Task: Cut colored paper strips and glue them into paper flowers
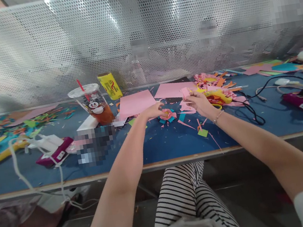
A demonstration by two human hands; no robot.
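On the blue table lies a small paper flower (167, 116) with pink, orange and blue petals. My left hand (152, 111) is at its upper left edge, fingers curved and apart; whether they touch it I cannot tell. A small pink paper piece (185, 92) is pinched between the thumb and fingers of my right hand (199, 103), raised a little above the table. Pink paper strips (187, 106) lie just left of that hand. Beyond both hands are a pink paper sheet (136, 103) and another pink sheet (175, 89), the latter partly over something black.
A drink cup (94, 105) with a red straw and a yellow can (110, 86) stand at the left. Yellow-handled tool (218, 97) and fringed paper pile lie right. Purple power strips (55, 151) and cables flank me. A perforated metal screen (136, 20) closes the back.
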